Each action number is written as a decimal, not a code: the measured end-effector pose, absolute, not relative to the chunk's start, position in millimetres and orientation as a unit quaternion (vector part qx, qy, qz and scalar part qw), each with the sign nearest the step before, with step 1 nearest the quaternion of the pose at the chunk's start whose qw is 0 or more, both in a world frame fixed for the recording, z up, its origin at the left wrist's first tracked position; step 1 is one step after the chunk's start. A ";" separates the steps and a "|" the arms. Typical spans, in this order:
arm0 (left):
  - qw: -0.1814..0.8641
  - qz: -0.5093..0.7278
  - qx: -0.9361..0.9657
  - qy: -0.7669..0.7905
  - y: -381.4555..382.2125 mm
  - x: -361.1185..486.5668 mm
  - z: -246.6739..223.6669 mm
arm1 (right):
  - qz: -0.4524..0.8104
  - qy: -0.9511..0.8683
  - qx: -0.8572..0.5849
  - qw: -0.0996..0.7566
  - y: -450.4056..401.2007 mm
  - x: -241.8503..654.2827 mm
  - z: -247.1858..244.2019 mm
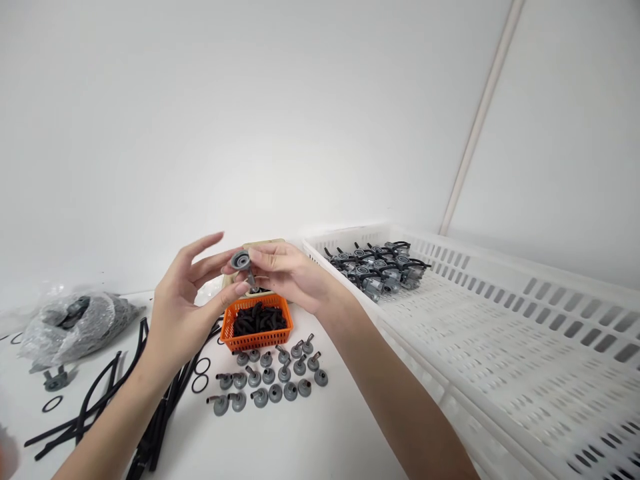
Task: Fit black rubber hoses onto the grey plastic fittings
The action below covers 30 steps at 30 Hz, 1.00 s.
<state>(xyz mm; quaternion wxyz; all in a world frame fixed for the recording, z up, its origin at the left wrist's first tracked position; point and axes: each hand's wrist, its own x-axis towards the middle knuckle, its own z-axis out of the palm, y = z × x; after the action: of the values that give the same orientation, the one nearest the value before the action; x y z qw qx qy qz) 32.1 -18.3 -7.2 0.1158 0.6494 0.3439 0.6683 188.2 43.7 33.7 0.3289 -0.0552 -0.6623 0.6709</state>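
Observation:
A small grey round part with a ringed cup face and a short stem is held up above the orange basket. My right hand pinches it from the right between thumb and fingers. From the left, my left hand touches its lower side with the thumb, and the fingers are behind it, the index finger raised. Below is the orange basket, holding short black pieces. Several similar grey parts with stems stand in rows on the white table in front of it.
On the right, a large white perforated crate holds several assembled grey parts with black tubes. Long black tubes, black rings and a bubble-wrap bag lie left. Behind my hands is a beige container.

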 end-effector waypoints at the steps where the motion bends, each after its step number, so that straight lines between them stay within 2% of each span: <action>1: 0.128 0.681 0.642 0.329 -17.0 34.1 -8.4 | 0.688 -0.639 -0.045 0.341 43.4 187.0 33.3; 5: 0.119 0.699 0.641 0.293 -12.3 40.3 -12.7 | 0.757 -0.530 -0.022 0.382 38.7 184.3 34.4; 11: -0.060 0.619 0.712 0.325 -13.6 41.9 -16.0 | 0.777 -0.482 -0.007 0.406 29.1 185.6 38.8; 15: -0.102 0.618 0.709 0.325 -14.1 43.3 -18.5 | 0.777 -0.481 0.010 0.406 25.1 182.9 37.4; 26: -0.073 0.637 0.686 0.345 -13.8 46.7 -19.8 | 0.754 -0.496 -0.014 0.430 15.2 172.6 34.5; 30: -0.022 0.646 0.679 0.347 -14.7 45.9 -17.7 | 0.755 -0.489 -0.041 0.435 17.1 172.5 34.4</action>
<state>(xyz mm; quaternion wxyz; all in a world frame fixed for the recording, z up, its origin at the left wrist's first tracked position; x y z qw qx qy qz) 45.9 -14.7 -17.7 -0.0224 0.6790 0.3473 0.6464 172.5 17.1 34.4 0.4355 -0.0406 -0.4887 0.7549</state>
